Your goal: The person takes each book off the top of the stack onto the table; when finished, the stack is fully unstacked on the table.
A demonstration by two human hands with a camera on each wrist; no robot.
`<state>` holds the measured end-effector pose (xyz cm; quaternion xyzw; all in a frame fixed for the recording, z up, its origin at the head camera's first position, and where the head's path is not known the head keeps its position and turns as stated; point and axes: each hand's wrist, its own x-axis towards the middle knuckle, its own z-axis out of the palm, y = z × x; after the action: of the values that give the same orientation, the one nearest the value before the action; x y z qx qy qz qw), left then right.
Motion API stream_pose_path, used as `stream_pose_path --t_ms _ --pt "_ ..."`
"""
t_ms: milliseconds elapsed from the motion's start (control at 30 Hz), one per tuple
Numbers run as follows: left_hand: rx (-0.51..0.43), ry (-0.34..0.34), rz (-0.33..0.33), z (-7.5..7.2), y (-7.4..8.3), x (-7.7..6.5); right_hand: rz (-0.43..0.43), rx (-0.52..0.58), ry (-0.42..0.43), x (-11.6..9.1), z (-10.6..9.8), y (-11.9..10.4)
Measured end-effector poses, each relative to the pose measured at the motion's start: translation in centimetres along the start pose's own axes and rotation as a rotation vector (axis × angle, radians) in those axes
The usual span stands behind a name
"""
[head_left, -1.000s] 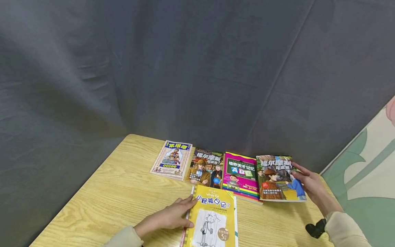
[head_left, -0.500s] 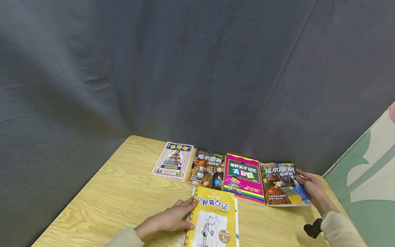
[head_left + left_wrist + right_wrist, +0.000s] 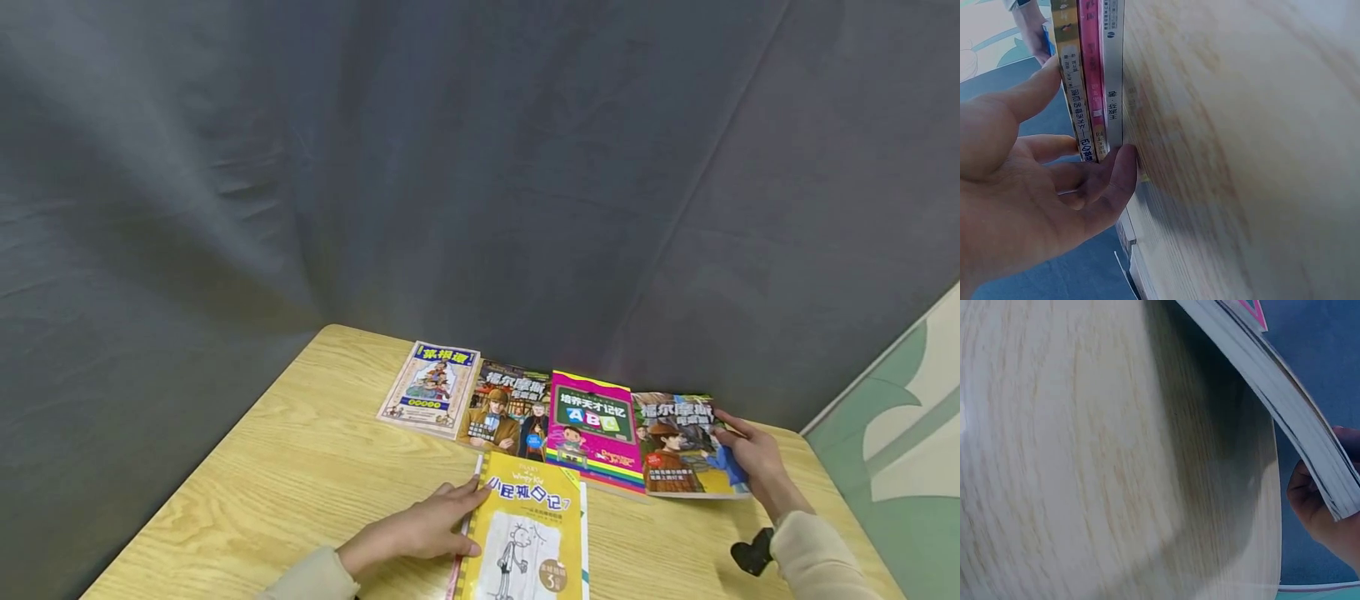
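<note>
My left hand (image 3: 431, 521) holds the left side of a small stack of books topped by a yellow comic diary (image 3: 528, 500). In the left wrist view the thumb lies at the yellow spine (image 3: 1076, 94) and the fingers bend round below a pink spine (image 3: 1092, 75) and a white spine (image 3: 1114, 81). At the far right my right hand (image 3: 761, 467) pinches the right edge of a paperback (image 3: 675, 446) with a detective cover. From the right wrist view, that paperback's page edges (image 3: 1297, 428) slope, with a shadowed gap between its near part and the tabletop.
Left of the held paperback lie a pink ABC book (image 3: 596, 429), another detective paperback (image 3: 506, 412) and a pale book (image 3: 431, 387), in a row along the back of the wooden table (image 3: 247, 475). A dark cloth (image 3: 465, 183) hangs behind it. A patterned wall (image 3: 892, 450) stands right.
The paperback in my right hand has come down and slightly nearer, and now lines up beside the pink ABC book. My left hand keeps its place on the stack. The head view has shifted slightly.
</note>
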<state>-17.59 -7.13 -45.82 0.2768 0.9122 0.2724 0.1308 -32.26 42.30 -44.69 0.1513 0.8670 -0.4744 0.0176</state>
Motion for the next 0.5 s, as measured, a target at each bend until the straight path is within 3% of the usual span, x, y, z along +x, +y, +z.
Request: stream_pose_path --t_ms 200,367,500 --pt "-0.006 -0.017 -0.006 0.2 -0.1 0.2 -0.009 -0.012 -0.002 0.3 0.8 0.9" --pt "-0.005 -0.024 0.001 0.4 0.0 0.4 -0.118 -0.149 0.045 0.1 1.0 2.3" --pt "0.000 -0.027 0.003 0.3 0.2 0.4 -0.146 -0.223 0.087 -0.2 1.3 3.1"
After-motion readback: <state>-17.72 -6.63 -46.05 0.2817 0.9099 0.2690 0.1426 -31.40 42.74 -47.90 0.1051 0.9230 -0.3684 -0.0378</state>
